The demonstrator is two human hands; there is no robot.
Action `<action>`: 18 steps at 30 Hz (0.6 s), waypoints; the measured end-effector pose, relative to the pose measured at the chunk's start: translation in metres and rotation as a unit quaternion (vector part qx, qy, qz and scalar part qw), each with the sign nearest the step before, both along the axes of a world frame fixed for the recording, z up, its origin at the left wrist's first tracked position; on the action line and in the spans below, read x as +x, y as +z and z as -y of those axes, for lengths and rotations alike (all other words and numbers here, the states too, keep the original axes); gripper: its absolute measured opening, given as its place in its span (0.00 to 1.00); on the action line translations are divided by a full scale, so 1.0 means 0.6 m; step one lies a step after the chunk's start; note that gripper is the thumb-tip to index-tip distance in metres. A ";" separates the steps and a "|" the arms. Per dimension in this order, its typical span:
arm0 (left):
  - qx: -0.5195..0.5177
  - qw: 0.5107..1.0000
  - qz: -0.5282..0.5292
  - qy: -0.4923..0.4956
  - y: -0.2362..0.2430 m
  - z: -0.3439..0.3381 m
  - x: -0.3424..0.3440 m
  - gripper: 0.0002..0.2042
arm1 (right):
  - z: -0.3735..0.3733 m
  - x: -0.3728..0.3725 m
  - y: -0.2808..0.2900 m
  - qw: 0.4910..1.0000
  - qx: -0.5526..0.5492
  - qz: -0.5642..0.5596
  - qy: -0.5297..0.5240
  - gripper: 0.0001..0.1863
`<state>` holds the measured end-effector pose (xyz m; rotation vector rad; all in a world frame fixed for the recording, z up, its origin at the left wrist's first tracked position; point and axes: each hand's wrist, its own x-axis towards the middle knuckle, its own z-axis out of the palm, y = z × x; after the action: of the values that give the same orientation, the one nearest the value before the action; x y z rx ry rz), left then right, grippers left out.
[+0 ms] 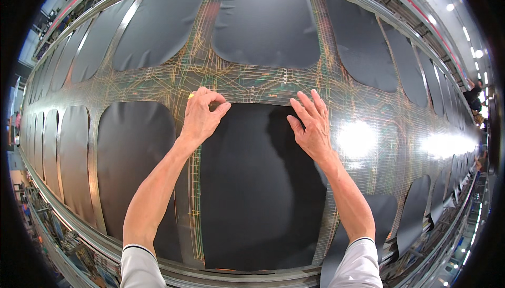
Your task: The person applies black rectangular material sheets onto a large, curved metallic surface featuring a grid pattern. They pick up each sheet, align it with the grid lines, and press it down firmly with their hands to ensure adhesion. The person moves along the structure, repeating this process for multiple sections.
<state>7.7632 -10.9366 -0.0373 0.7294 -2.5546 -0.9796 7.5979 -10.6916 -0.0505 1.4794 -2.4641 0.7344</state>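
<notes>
In front of me a large black sheet (252, 183) with a smooth, leather-like surface lies on a dark table top (242, 84) printed with many thin coloured lines. At the sheet's far left corner, my left hand (202, 113) has its fingers curled, with thumb and forefinger pinched together at the edge. A small yellow spot shows beside its knuckles; I cannot tell what it is. By the far right corner is my right hand (313, 125), open, fingers apart and palm down. Its shadow falls across the sheet. Whether its fingertips touch the surface I cannot tell.
Another black sheet (137, 162) lies just left, and a row of similar sheets (265, 22) runs along the far side. More sheets (415, 209) hang over the near edge at right. Bright glare (357, 138) covers part of the table. A metal rail (68, 222) borders it.
</notes>
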 end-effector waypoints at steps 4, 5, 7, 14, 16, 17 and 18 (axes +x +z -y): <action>-0.011 1.000 -0.003 0.006 -0.011 -0.004 -0.004 0.08 | 0.007 0.000 -0.010 1.000 0.008 -0.008 0.007 0.21; -0.011 1.000 -0.002 0.008 -0.012 -0.004 -0.004 0.08 | 0.008 0.000 -0.013 1.000 0.006 -0.010 0.007 0.20; -0.016 1.000 -0.004 0.010 -0.013 -0.004 -0.005 0.08 | 0.010 0.001 -0.014 1.000 0.008 -0.015 0.008 0.20; -0.007 0.999 0.000 0.031 -0.013 -0.008 -0.009 0.08 | 0.010 0.002 -0.023 1.000 0.013 -0.017 0.007 0.20; -0.014 0.999 0.001 0.030 -0.013 -0.008 -0.010 0.08 | 0.009 0.002 -0.026 1.000 0.018 -0.018 0.005 0.21; -0.016 0.999 0.005 0.031 -0.013 -0.008 -0.010 0.08 | 0.008 0.002 -0.027 1.000 0.020 -0.018 0.004 0.21; -0.019 0.999 0.009 0.032 -0.013 -0.008 -0.011 0.08 | 0.008 0.003 -0.028 1.000 0.022 -0.017 0.004 0.21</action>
<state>7.7568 -10.9315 -0.0448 0.8069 -2.5412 -0.9068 7.5997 -10.6966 -0.0672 1.5041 -2.4651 0.6555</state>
